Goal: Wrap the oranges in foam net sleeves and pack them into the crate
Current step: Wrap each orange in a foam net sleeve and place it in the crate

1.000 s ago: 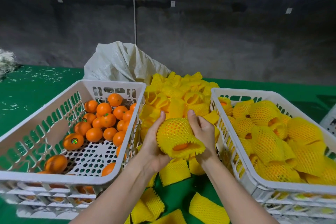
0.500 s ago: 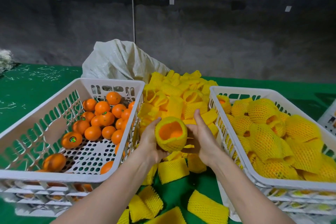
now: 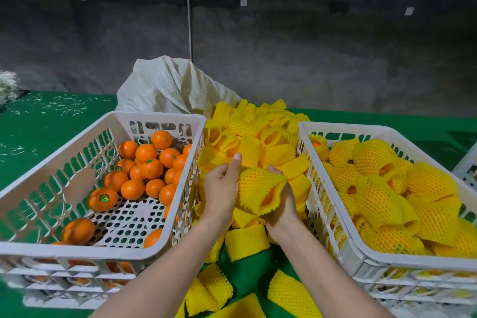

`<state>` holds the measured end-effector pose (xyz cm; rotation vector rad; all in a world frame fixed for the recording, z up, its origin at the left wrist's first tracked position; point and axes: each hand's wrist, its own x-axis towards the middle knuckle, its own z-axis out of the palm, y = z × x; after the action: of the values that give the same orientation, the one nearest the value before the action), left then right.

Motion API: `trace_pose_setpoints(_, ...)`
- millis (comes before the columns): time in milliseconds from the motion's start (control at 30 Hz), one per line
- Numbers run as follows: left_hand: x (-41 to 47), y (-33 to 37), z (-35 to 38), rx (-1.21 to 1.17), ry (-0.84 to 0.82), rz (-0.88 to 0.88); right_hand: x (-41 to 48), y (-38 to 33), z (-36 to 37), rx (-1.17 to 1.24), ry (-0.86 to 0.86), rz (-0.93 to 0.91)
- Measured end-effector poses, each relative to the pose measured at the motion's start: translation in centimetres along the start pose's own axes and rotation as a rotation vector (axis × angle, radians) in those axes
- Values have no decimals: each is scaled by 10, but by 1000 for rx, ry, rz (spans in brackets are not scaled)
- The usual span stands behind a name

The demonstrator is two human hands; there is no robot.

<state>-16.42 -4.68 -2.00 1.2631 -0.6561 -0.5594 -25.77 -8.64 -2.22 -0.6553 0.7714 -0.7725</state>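
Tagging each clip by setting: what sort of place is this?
Probably a fruit packing workshop: a white crate of bare oranges, a second crate of oranges in foam net sleeves, a heap of loose sleeves between them on a green-covered table, and a rough concrete wall behind.

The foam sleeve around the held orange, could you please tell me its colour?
Yellow foam sleeve, best in the head view.

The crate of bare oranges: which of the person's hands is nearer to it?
Left. The left hand is beside that crate; the right hand lies beyond the wrapped orange, by the other crate.
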Motion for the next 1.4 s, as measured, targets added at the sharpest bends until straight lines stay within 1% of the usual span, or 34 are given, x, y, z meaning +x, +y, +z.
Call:
trace_pose_setpoints(67, 3, 1, 0, -119, -64, -131, -1, -2, 1, 34, 13, 2)
trace_pose_setpoints(167, 9, -1, -3, -158, -93, -246, -5, -4, 2, 53, 2, 23)
trace_pose_setpoints(267, 9, -2, -3, -205, -168, -358, -6, -6, 1, 71, -12, 15)
trace_pose_setpoints(300, 8, -1, -2, -181, -167, -362, -7, -6, 1, 67, -20, -6)
trace_pose_setpoints(400, 4, -1, 2, -38, -128, -273, -6, -4, -3, 12, -31, -59)
trace_pose_setpoints(433, 3, 0, 2, -18, -123, -270, -6, -4, -3, -16, -29, -84)
trace_pose_setpoints(467, 3, 0, 1, -32, -135, -308, -5, -5, -4, -52, -26, -111)
trace_pose_setpoints(533, 4, 1, -2, -146, -235, -440, -1, -7, -6, -157, -11, -167)
trace_pose_setpoints(600, 2, 3, -4, -221, -372, -508, 2, -10, -7, -246, 16, -217)
trace_pose_setpoints(633, 0, 3, -3, -230, -416, -510, 4, -12, -8, -271, 45, -242)
trace_pose_setpoints(700, -3, 4, 5, -230, -417, -489, 6, -16, -9, -297, 103, -291)
trace_pose_setpoints(767, -6, 4, 12, -192, -362, -421, 5, -17, -11, -378, 173, -369)
trace_pose_setpoints(833, -6, 2, 16, -173, -284, -375, 2, -17, -13, -525, 234, -496)
trace_pose_setpoints(867, -6, 0, 17, -160, -263, -355, 0, -17, -14, -555, 245, -541)
trace_pose_setpoints(900, -6, 0, 18, -162, -255, -344, -2, -16, -15, -538, 238, -569)
trace_pose_setpoints(967, -7, 4, 18, -257, -260, -378, -7, -15, -17, -406, 203, -556)
trace_pose_setpoints(1067, -12, 8, 20, -427, -365, -488, -10, -10, -20, -203, 150, -467)
trace_pose_setpoints(1167, -16, 7, 19, -473, -419, -531, -12, -4, -21, -149, 150, -481)
trace_pose_setpoints(1233, -19, 10, 18, -461, -414, -557, -12, -3, -26, -221, 136, -515)
trace_pose_setpoints(1267, -20, 12, 18, -446, -399, -572, -13, -4, -29, -296, 120, -550)
trace_pose_setpoints(1333, -18, 15, 19, -421, -348, -584, -17, -9, -38, -536, 69, -642)
trace_pose_setpoints(1400, -14, 17, 23, -379, -292, -571, -21, -17, -50, -695, -45, -664)
